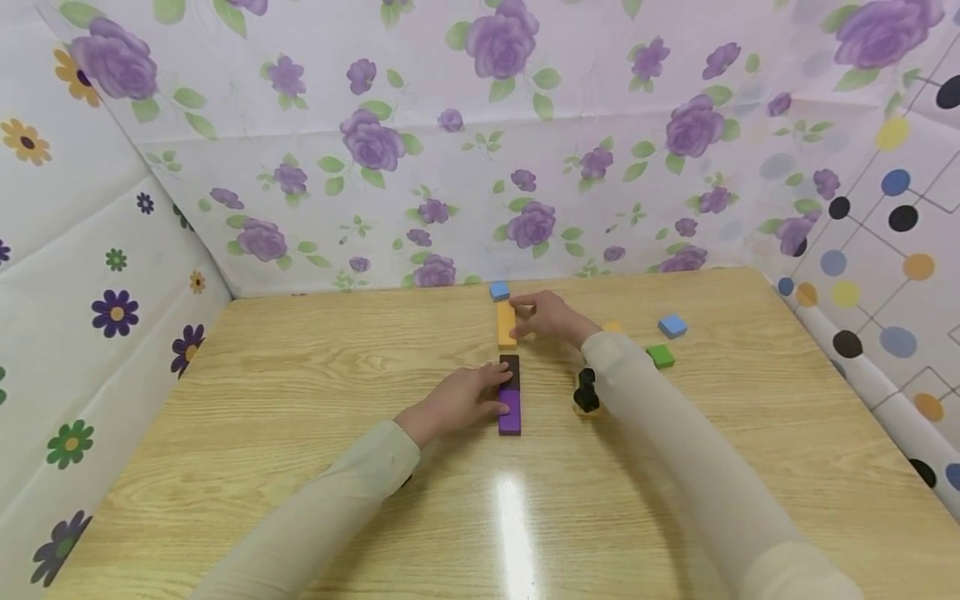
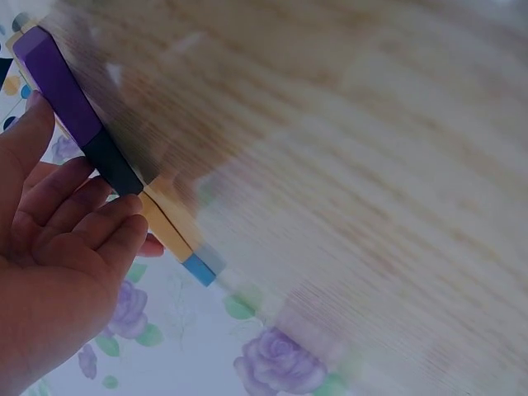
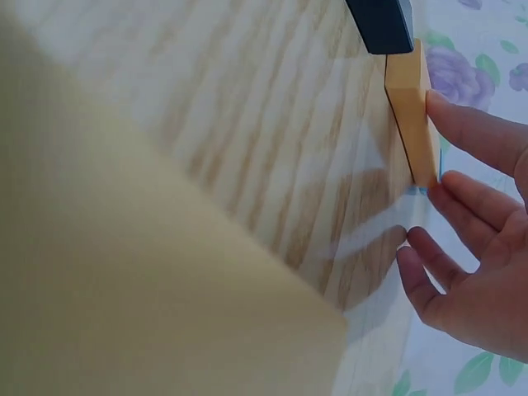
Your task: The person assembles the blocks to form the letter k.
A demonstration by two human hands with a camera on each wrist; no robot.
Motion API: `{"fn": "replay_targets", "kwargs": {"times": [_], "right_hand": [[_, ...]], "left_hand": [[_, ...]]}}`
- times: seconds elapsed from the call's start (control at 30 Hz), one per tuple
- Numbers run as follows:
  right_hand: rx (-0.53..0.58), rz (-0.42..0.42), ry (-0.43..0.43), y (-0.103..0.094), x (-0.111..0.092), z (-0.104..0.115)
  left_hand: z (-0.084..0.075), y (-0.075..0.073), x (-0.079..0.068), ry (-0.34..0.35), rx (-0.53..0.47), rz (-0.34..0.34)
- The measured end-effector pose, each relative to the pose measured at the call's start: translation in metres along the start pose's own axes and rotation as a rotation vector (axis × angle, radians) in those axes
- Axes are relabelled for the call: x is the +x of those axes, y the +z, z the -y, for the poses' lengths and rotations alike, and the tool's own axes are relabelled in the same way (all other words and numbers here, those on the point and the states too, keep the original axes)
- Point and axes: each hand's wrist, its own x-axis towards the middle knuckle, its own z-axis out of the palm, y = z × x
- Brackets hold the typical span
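Note:
A black block [image 1: 509, 372] and a purple block [image 1: 510, 414] lie end to end in a line on the table. My left hand [image 1: 463, 402] touches them from the left, fingertips at the black one and thumb at the purple one. Beyond a narrow gap, the orange block [image 1: 507, 325] continues the line, with a small blue block [image 1: 499, 291] at its far end. From the right side, my right hand [image 1: 551, 318] touches the orange block with thumb and fingertips. In the right wrist view, the thumb and a finger meet the side of the orange block [image 3: 410, 107].
To the right lie a second blue block [image 1: 672, 326] and a green block [image 1: 661, 357]. Partly behind the right sleeve [image 1: 675, 433] sits another orange piece [image 1: 612, 327]. Flowered cloth [image 1: 420, 167] stands along the back edge of the wooden table [image 1: 337, 333].

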Motion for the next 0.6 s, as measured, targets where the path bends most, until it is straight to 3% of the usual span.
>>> {"fn": "replay_targets", "kwargs": {"times": [0.6], "right_hand": [[0.052,0.013,0.028,0.003,-0.013,-0.002]], "left_hand": [[-0.001,0.0,0.0,0.003,0.001,-0.009]]}}
